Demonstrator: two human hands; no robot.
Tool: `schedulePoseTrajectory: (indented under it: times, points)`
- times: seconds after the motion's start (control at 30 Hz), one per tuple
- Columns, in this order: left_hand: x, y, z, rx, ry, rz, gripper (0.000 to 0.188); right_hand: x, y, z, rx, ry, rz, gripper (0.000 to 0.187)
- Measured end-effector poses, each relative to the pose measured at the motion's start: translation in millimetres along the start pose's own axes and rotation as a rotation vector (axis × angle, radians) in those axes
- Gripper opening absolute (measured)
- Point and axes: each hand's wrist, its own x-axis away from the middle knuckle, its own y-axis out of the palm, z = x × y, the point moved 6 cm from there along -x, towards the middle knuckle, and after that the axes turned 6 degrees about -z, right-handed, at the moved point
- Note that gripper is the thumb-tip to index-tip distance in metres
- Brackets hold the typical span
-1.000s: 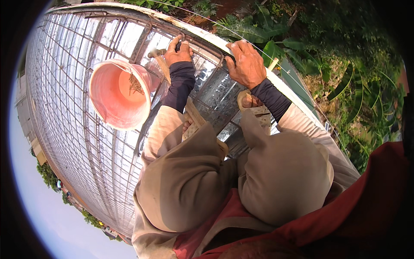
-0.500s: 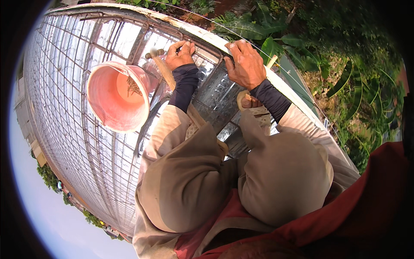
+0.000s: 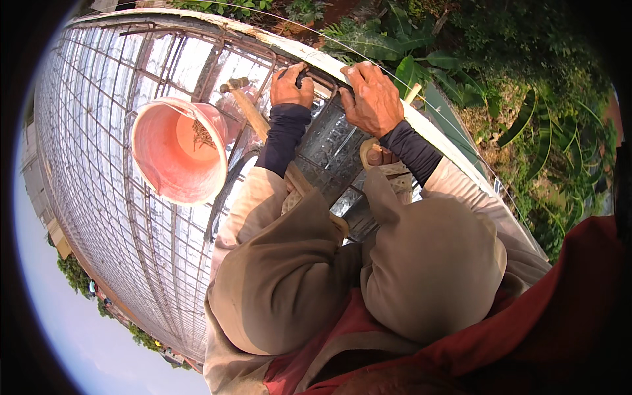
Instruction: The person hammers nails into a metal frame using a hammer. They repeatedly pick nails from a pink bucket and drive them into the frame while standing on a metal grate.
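Observation:
My left hand (image 3: 291,87) is curled around a small dark tool at a crossing of rusty steel bars (image 3: 197,79). My right hand (image 3: 372,97) grips the bar right beside it, fingers bent over the pale curved edge board (image 3: 421,125). Both hands sit close together at the far edge of the mesh. Dark sleeves cover both wrists, and beige sleeves cover my arms. A shiny foil sheet (image 3: 329,141) lies under the bars below my hands.
A pink bucket (image 3: 179,150) with a bit of wire inside rests on the mesh left of my left arm. A wooden-handled hammer (image 3: 242,100) lies between bucket and arm. Another wooden handle (image 3: 374,155) shows under my right wrist. Green plants (image 3: 526,118) grow beyond the edge.
Both hands have stayed at the same bar crossing. My left hand has turned slightly on the tool, and the right hand has closed a little nearer to it. The bucket has not moved.

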Motion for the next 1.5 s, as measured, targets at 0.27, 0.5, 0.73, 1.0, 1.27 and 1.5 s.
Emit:
schedulePoseTrajectory:
  times: [0.27, 0.5, 0.73, 1.0, 1.27, 1.5]
  points:
    - [-16, 11, -8, 0.076, -0.155, -0.325, 0.04, 0, -1, -1, -0.004, 0.012, -0.018, 0.037]
    - [9, -13, 16, -0.176, -0.093, 0.106, 0.026, 1, -1, 1, -0.016, 0.009, -0.002, 0.037]
    - [30, -26, 31, -0.477, 0.508, 0.193, 0.014, 0, 2, -1, -0.019, 0.011, -0.014, 0.035]
    - [17, 6, 17, -0.265, -0.04, -0.092, 0.039, 2, 3, 3, 0.0, -0.01, 0.008, 0.036]
    - [17, -30, 4, -0.101, 0.145, -0.238, 0.034, 2, -1, 3, -0.005, -0.007, 0.011, 0.034]
    - [24, -16, -23, 0.768, -0.549, -0.005, 0.023, 3, 8, 13, -0.03, 0.042, 0.016, 0.028]
